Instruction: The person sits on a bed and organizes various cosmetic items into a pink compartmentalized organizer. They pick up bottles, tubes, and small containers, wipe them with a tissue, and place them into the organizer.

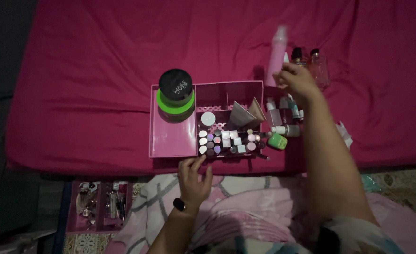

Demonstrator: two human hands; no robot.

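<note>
Bottles crowd the space around the right hand (298,81): two glass perfume bottles (311,63) stand just beyond its knuckles, and a cluster of small vials and tubes (283,115) lies just below its wrist, with a green jar (277,141) nearer the person. That hand is stretched far forward, arm nearly straight, fingers closed around the base of a tall pink spray bottle (277,54), which stands upright and blurred just past the far right corner of the pink organizer tray (170,136). The tray sits between the two hands on a bed covered with a magenta sheet (85,70). Its right half is packed with rows of small lipstick caps (224,141) and two tan wedge sponges (245,113); in its left half stands a black-lidded tub with a green band (175,94). The left hand (194,178), a dark watch at its wrist, rests at the tray's near edge with fingers loosely spread, holding nothing, fingertips touching the rim just below the lipsticks. Wide open sheet lies left of and beyond the tray. Below the bed's edge, left of the left hand, a second tray of makeup tools (100,204) sits on the floor.
</note>
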